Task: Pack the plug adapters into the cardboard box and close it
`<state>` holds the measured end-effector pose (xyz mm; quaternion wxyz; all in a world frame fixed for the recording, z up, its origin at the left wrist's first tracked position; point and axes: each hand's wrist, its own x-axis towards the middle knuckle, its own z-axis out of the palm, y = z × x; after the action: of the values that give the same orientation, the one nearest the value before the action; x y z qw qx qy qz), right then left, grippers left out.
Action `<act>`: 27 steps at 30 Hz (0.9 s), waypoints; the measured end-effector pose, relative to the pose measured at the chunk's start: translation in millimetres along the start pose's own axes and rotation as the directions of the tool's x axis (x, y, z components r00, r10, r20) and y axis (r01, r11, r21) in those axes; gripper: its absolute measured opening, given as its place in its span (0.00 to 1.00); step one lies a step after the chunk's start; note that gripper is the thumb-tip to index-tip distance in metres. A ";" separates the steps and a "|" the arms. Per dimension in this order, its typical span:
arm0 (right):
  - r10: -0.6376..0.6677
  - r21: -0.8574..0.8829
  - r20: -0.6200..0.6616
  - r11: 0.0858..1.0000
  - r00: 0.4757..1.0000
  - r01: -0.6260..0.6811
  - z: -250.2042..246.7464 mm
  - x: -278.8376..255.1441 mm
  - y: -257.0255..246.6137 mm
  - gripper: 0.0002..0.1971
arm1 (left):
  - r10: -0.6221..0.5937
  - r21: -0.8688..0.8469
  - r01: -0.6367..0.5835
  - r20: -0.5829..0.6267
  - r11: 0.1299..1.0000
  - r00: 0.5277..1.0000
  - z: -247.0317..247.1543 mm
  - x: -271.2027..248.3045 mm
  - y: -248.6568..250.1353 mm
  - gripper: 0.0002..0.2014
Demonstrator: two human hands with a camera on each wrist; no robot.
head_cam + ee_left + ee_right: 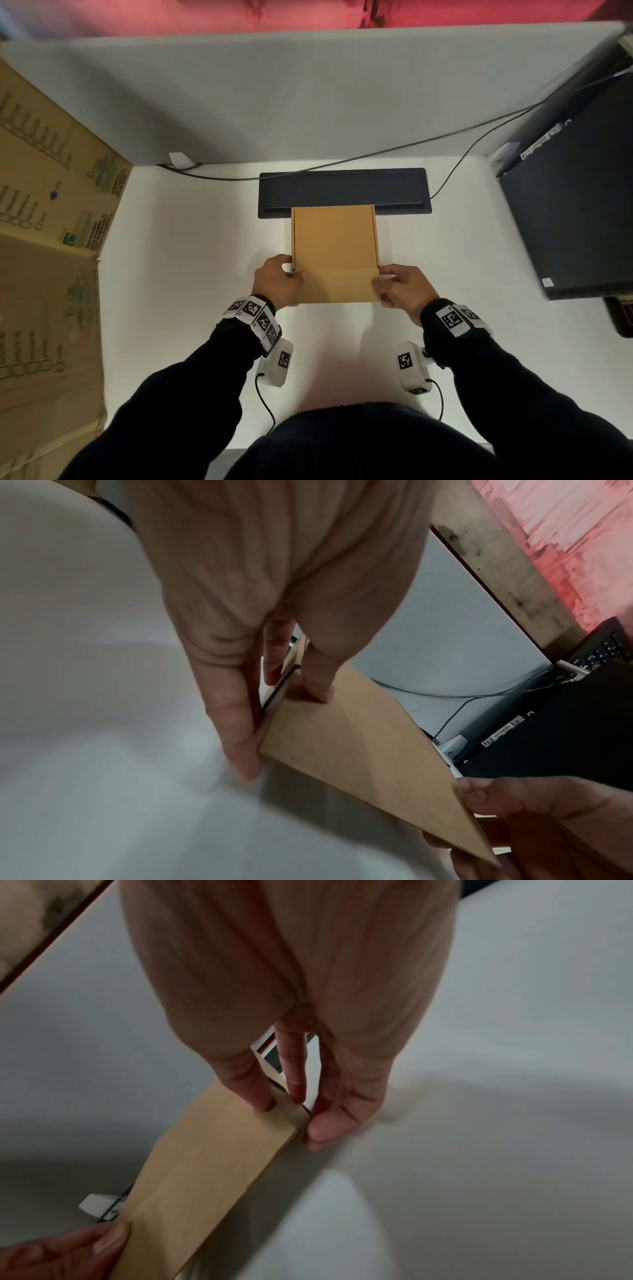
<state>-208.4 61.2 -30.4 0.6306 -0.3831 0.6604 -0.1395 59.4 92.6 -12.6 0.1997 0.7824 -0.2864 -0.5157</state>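
Note:
A flat brown cardboard box (334, 240) lies on the white table (188, 267) with its lid down, so no plug adapters show. The lid's front flap (337, 286) juts toward me, outside the box. My left hand (291, 274) pinches the box's front left corner, thumb on top and fingers along the side wall (274, 712). At the front right corner my right hand (385, 284) pinches the same way, with the side tab between thumb and fingers (291, 1121). In the wrist views the flap (359, 750) (205, 1150) is tilted.
A black flat panel (344, 186) lies just behind the box, with a cable (411, 145) running over it. A black computer case (575, 205) lies at the right. Large printed cardboard sheets (44, 240) stand at the left and a grey partition (274, 96) at the back.

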 end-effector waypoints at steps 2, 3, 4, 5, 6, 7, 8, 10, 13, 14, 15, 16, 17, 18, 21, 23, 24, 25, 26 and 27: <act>0.002 0.012 -0.011 1.000 1.000 -0.002 1.6 -3.2 -1.3 0.18 | -0.012 -0.018 0.012 0.009 1.000 1.000 -0.2 -3.1 2.1 0.22; -0.005 0.005 -0.012 1.000 1.000 0.005 2.4 -5.7 -3.1 0.16 | -0.015 -0.021 0.015 0.011 1.000 1.000 -0.3 -4.7 3.3 0.22; -0.012 -0.005 -0.016 1.000 1.000 0.012 2.9 -7.3 -3.8 0.13 | -0.018 -0.022 0.018 0.012 1.000 1.000 -0.2 -5.2 3.9 0.21; -0.016 -0.021 -0.027 1.000 1.000 0.015 3.5 -7.2 -3.6 0.13 | -0.019 -0.023 0.020 0.010 1.000 1.000 0.2 -5.2 4.3 0.21; -0.027 -0.033 -0.036 0.999 0.999 0.026 4.6 -9.5 -3.5 0.13 | -0.012 -0.022 0.012 0.004 1.000 1.000 0.0 -7.2 4.5 0.21; -0.036 -0.047 -0.048 0.998 0.998 0.034 5.3 -12.6 -3.1 0.14 | -0.005 -0.019 0.005 -0.002 1.000 1.000 -0.2 -9.7 4.3 0.21; -0.045 -0.058 -0.057 0.997 0.997 0.041 4.9 -11.3 -1.1 0.15 | -0.003 -0.013 0.003 -0.006 1.000 1.000 0.6 -8.8 4.3 0.21; -0.088 -0.135 -0.085 0.988 0.992 0.076 6.6 -11.5 1.0 0.16 | 0.026 0.035 -0.025 -0.021 0.999 0.999 0.5 -9.7 4.5 0.24; -0.231 -0.379 -0.179 0.913 0.956 0.150 8.6 -13.6 -7.9 0.13 | 0.171 0.250 -0.157 -0.034 0.955 0.985 -0.9 -9.5 6.3 0.28; -0.302 -0.454 -0.188 0.871 0.934 0.190 9.0 -11.9 -12.1 0.17 | 0.240 0.329 -0.221 -0.018 0.918 0.971 -1.1 -7.6 6.3 0.33; -0.358 -0.531 -0.168 0.818 0.918 0.222 8.9 -10.6 -16.9 0.24 | 0.302 0.410 -0.277 0.004 0.869 0.953 -1.1 -6.9 6.7 0.38; -0.403 -0.607 -0.125 0.754 0.907 0.252 9.3 -9.2 -22.5 0.31 | 0.356 0.497 -0.319 0.023 0.807 0.934 -0.5 -6.8 7.4 0.44; -0.442 -0.679 -0.067 0.677 0.894 0.284 9.4 -7.0 -27.5 0.37 | 0.412 0.601 -0.349 0.035 0.719 0.910 0.7 -5.7 8.3 0.49; -0.473 -0.745 -0.002 0.588 0.881 0.315 9.0 -3.5 -32.7 0.41 | 0.469 0.699 -0.371 0.057 0.611 0.881 2.9 -2.8 9.8 0.51; -0.523 -0.881 0.138 0.324 0.841 0.345 9.7 7.9 -49.7 0.46 | 0.562 0.839 -0.405 0.149 0.364 0.813 9.1 8.3 20.1 0.48; -0.518 -0.917 0.158 0.239 0.840 0.320 10.4 12.1 -55.7 0.44 | 0.568 0.860 -0.406 0.176 0.308 0.804 9.8 14.8 27.1 0.49; -0.522 -0.928 0.159 0.212 0.838 0.308 10.7 12.4 -54.9 0.44 | 0.572 0.871 -0.401 0.181 0.285 0.800 10.3 16.3 28.2 0.49; -0.522 -0.935 0.157 0.194 0.838 0.296 11.1 12.6 -52.4 0.43 | 0.579 0.879 -0.395 0.181 0.268 0.795 11.7 17.0 28.3 0.50; -0.524 -0.940 0.152 0.186 0.838 0.286 11.6 12.2 -49.3 0.42 | 0.588 0.882 -0.393 0.178 0.260 0.789 12.8 16.7 27.2 0.50; -0.520 -0.942 0.149 0.183 0.841 0.280 12.5 11.8 -47.5 0.42 | 0.601 0.883 -0.395 0.176 0.254 0.780 13.9 16.0 26.3 0.50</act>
<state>-180.0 25.3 -9.4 0.1526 -0.8185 0.5490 0.0736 45.0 62.0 -13.2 -0.0600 0.6791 -0.7225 -0.1149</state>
